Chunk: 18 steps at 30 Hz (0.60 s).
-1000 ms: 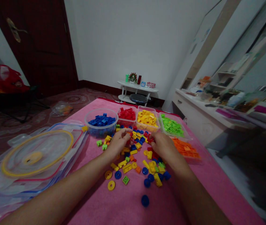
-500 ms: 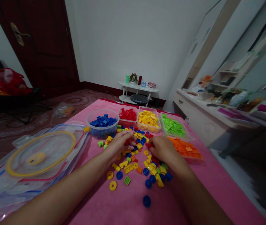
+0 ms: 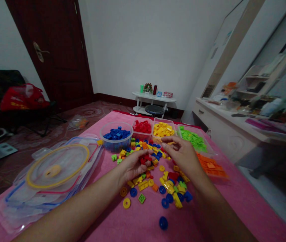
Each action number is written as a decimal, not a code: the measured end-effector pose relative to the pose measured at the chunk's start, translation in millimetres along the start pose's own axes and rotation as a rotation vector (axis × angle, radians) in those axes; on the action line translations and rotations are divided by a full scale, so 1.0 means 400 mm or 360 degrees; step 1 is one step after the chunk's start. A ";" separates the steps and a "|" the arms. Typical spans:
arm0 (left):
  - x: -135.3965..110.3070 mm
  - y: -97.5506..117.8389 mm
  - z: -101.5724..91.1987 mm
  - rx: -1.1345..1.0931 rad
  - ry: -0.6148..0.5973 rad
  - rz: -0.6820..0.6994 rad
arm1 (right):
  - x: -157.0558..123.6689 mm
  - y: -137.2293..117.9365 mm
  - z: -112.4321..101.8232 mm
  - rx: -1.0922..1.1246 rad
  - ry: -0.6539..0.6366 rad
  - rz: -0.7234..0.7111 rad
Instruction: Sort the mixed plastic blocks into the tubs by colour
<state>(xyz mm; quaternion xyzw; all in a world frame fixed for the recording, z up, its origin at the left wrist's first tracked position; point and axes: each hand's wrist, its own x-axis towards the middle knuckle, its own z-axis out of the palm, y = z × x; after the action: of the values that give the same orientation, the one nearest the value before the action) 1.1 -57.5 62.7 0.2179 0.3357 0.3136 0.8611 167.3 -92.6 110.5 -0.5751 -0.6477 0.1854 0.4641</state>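
Moved: since the earlier frame our right hand (image 3: pixel 181 151) has gone farther out, and our left hand (image 3: pixel 134 165) has rolled more palm-up, baring some small red plastic bricks (image 3: pixel 146 159).
Red bricks: in our left palm, right of the round clear plastic tub of blue bricks (image 3: pixel 105 143) and nearer us.
Left fingers: bent up around the red bricks like a shallow cup.
Right fingers: curled, thumb and forefinger close; we cannot tell whether they pinch anything.
Good handling: we would judge a deep, level palm best, since hard, knobbly bricks may slide over one another; fingertip picking should disturb neighbours least.
Loose pieces: studded yellow, green and orange blocks, plus smooth blue discs (image 3: pixel 163 223) and holed yellow rings (image 3: pixel 126 203), right of the tub and nearer us.
Cloth: soft-looking pink fabric (image 3: pixel 122 225) beneath the tub.
Lids: flat clear plastic lids (image 3: pixel 67 161) with coloured seals, stacked left of the tub, nearer us.
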 end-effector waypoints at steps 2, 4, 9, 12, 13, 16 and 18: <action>0.007 0.006 0.002 0.0009 0.0051 -0.0009 | 0.006 0.001 -0.021 0.0023 0.0009 0.0045; 0.021 0.022 0.009 0.0037 0.0093 -0.0016 | 0.010 0.003 -0.037 0.0044 0.0027 0.0093; 0.091 0.137 0.061 0.0357 0.0149 0.0276 | 0.016 0.006 -0.057 0.0173 0.0110 0.0147; 0.137 0.243 0.103 0.0588 0.0291 0.0498 | 0.016 0.010 -0.062 0.0171 0.0138 0.0099; 0.149 0.277 0.115 0.0622 0.0315 0.0550 | 0.016 0.012 -0.062 0.0160 0.0141 0.0081; 0.171 0.350 0.136 0.1025 0.0420 0.0903 | 0.017 0.021 -0.063 0.0132 0.0133 0.0057; 0.182 0.365 0.139 0.1200 0.0433 0.1112 | 0.018 0.027 -0.063 0.0128 0.0132 0.0074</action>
<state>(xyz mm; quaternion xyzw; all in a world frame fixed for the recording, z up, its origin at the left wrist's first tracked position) 25.4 86.6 153.8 0.5685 0.4411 0.4648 0.5160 194.7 -90.5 117.4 -0.5781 -0.6062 0.1981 0.5089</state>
